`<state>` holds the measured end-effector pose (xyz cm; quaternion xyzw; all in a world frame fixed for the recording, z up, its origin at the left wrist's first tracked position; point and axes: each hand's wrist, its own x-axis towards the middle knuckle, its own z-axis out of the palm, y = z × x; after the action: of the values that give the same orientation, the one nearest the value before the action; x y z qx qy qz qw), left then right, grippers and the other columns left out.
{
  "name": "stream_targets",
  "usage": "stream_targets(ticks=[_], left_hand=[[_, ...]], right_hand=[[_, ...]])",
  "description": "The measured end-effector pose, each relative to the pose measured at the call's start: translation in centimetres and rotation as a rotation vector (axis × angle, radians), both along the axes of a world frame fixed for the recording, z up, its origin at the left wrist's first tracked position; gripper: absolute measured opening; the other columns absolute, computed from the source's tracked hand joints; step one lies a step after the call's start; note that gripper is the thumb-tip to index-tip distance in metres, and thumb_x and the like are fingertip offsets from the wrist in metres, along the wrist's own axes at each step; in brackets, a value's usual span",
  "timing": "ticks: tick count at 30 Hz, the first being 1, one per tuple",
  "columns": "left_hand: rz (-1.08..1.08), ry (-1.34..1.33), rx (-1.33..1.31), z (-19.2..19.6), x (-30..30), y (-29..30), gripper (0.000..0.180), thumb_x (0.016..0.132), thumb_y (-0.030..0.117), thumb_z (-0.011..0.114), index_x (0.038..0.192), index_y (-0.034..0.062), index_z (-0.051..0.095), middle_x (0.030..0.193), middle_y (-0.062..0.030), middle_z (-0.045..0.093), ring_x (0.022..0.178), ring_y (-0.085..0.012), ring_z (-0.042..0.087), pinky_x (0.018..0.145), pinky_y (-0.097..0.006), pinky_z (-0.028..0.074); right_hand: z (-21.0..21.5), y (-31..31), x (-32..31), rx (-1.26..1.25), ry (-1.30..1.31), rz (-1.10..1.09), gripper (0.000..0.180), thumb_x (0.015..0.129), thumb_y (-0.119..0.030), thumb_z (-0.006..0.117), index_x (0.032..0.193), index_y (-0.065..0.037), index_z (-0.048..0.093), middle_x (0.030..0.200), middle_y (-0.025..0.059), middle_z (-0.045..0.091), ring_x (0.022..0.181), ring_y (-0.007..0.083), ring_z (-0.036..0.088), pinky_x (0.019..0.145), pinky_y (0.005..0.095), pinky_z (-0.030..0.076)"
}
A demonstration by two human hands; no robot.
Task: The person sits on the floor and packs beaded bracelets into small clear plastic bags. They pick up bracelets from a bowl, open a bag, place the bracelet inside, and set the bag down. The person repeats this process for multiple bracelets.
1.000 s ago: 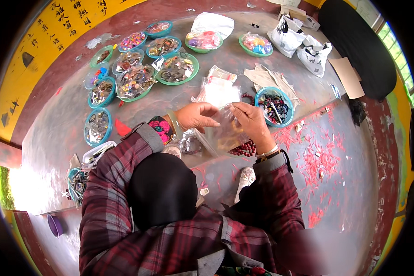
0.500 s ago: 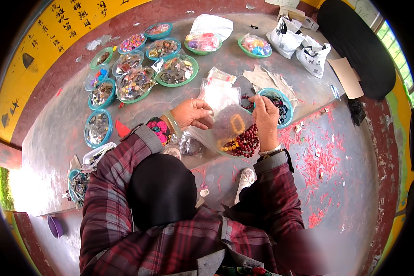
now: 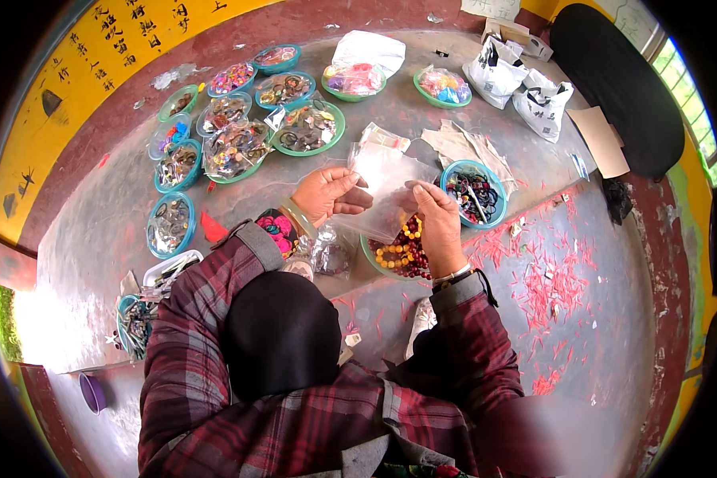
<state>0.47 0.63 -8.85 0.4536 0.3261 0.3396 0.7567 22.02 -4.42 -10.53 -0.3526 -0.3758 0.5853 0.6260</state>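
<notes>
A clear plastic bag [image 3: 381,191] spans the space between my two hands. My left hand [image 3: 327,197] has its thumb and curled fingers closed at the bag's left side. My right hand [image 3: 438,227] pinches its right side between thumb and fingers. Nothing I can make out lies inside the bag. Just below it, partly behind my right hand, stands a green-rimmed bowl [image 3: 372,256] with dark red bead strands and yellow beads [image 3: 392,253]. Beside my right hand is a blue bowl [image 3: 498,217] of dark cords and bracelets.
Several bowls of small wares, such as a green bowl [image 3: 341,127], stand at the far left. White plastic bags [image 3: 543,103] sit at the far right. Cardboard [image 3: 599,142] and crumpled paper [image 3: 474,151] lie nearby. Red scraps [image 3: 551,283] litter the lower floor beyond the ledge.
My right hand has moved left and down, closer to my left hand. The yellow bead ring seen through plastic beside it no longer shows there; more yellow beads show in the bowl below.
</notes>
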Motion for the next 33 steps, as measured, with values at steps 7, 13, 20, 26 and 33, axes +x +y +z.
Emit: stream_targets(ticks=[7, 13, 20, 26, 33], left_hand=[[-0.011, 0.132, -0.011, 0.9, -0.5, -0.3, 0.028, 0.093, 0.028, 0.048, 0.101, 0.002, 0.056, 0.087, -0.0101, 0.064, 0.08, -0.0175, 0.064, 0.07, -0.029, 0.054], [0.361, 0.143, 0.04, 0.7, -5.7, -0.3, 0.03, 0.093, 0.03, 0.049, 0.104, 0.0023, 0.054, 0.085, -0.0128, 0.064, 0.078, -0.021, 0.065, 0.066, -0.029, 0.054], [0.801, 0.304, -0.095, -4.0, -19.6, -7.8, 0.03, 0.092, 0.029, 0.05, 0.101, 0.0015, 0.053, 0.082, -0.0146, 0.063, 0.07, -0.0216, 0.064, 0.06, -0.027, 0.052], [0.899, 0.414, -0.223, -10.3, -27.9, -15.3, 0.029, 0.09, 0.028, 0.048, 0.101, 0.0018, 0.053, 0.079, -0.0145, 0.062, 0.067, -0.0216, 0.064, 0.051, -0.026, 0.048], [0.865, 0.661, -0.384, -17.3, -27.9, -15.1, 0.023, 0.087, 0.02, 0.049, 0.092, -0.0007, 0.06, 0.071, -0.0134, 0.063, 0.057, -0.0231, 0.063, 0.047, -0.031, 0.051]], right_hand=[[0.3, -0.1, -0.1, 0.013, -0.053, -0.11, 0.017, 0.088, -0.008, 0.054, 0.097, 0.004, 0.061, 0.084, 0.0081, 0.065, 0.075, 0.0171, 0.063, 0.069, 0.0265, 0.051], [-0.1, 0.4, 1.7, -0.064, -0.137, -0.183, 0.02, 0.09, -0.017, 0.053, 0.094, 0.0, 0.062, 0.076, 0.0087, 0.065, 0.064, 0.0142, 0.062, 0.06, 0.0237, 0.049], [-1.8, -0.2, 2.8, -0.154, -0.27, -0.127, 0.028, 0.091, -0.027, 0.051, 0.096, -0.001, 0.06, 0.077, 0.0076, 0.064, 0.065, 0.0146, 0.061, 0.06, 0.0248, 0.048], [-1.1, -1.2, -0.1, -0.184, -0.464, -0.013, 0.029, 0.093, -0.026, 0.048, 0.092, 0.0, 0.061, 0.075, 0.006, 0.063, 0.064, 0.0117, 0.059, 0.061, 0.0229, 0.047], [-2.3, -2.0, -1.7, -0.218, -0.565, 0.088, 0.03, 0.093, -0.023, 0.046, 0.093, 0.004, 0.06, 0.075, 0.0083, 0.063, 0.065, 0.0133, 0.06, 0.06, 0.0231, 0.047]])
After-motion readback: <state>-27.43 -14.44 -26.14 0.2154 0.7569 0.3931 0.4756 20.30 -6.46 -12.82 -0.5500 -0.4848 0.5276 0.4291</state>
